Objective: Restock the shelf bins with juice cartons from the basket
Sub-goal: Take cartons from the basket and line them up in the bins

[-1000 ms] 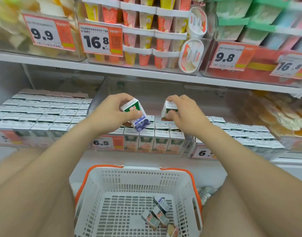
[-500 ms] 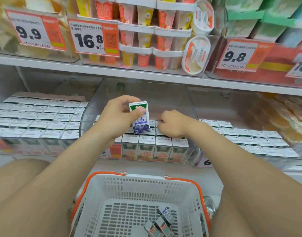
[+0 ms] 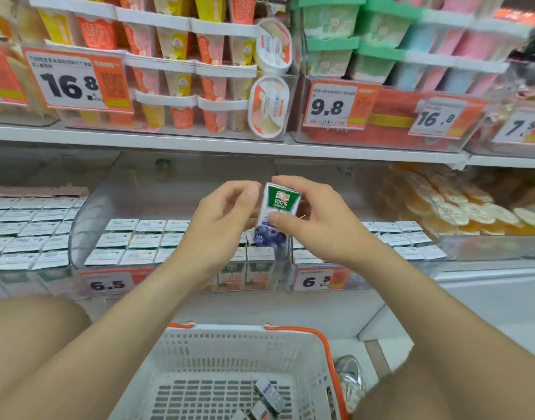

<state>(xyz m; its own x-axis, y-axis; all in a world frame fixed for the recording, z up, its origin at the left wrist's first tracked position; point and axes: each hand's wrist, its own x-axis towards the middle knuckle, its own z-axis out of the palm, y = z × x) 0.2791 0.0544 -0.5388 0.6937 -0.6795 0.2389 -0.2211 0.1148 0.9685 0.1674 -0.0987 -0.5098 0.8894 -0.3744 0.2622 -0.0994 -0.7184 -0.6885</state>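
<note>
Above the clear shelf bin [image 3: 87,225], your left hand [image 3: 223,219] and right hand [image 3: 320,221] pinch one blueberry juice carton [image 3: 280,204]; next, seat it upright.

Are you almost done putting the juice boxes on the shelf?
Nearly. Done: the clear bin already holds rows of juice cartons. In hand: the left hand and the right hand both pinch one blueberry juice carton above that bin. Left: a few loose cartons lie in the white basket.
</note>
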